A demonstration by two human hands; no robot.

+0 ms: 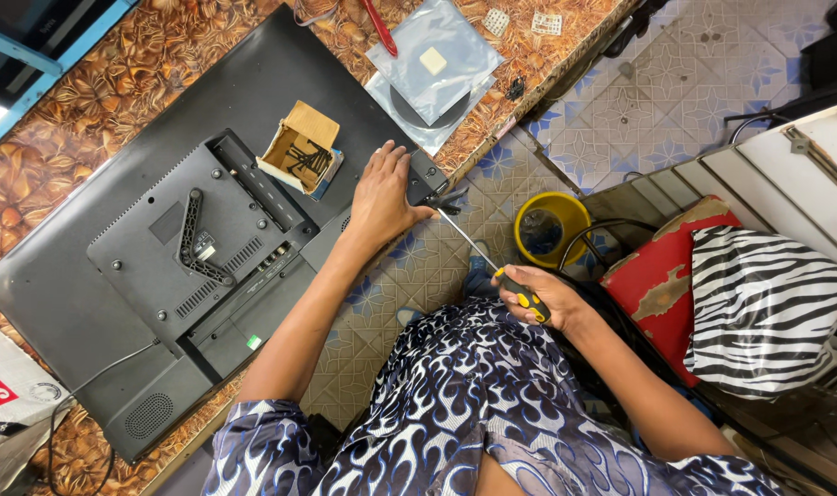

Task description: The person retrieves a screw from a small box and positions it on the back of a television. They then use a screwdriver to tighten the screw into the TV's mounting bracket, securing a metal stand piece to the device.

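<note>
A flat black television (115,230) lies face down on a patterned table (79,101), its back panel up. My left hand (380,195) rests flat on the panel's edge near its corner, fingers spread. My right hand (540,296) grips the yellow and black handle of a long screwdriver (478,250). The screwdriver's shaft runs up and left, and its tip meets the television's corner at the table edge, just right of my left hand.
A small open cardboard box (299,149) with dark screws sits on the panel. Clear plastic bags (437,64) lie on the table beyond. A yellow bucket (549,225) stands on the tiled floor, beside a red cushion (662,276) and striped cloth (768,303).
</note>
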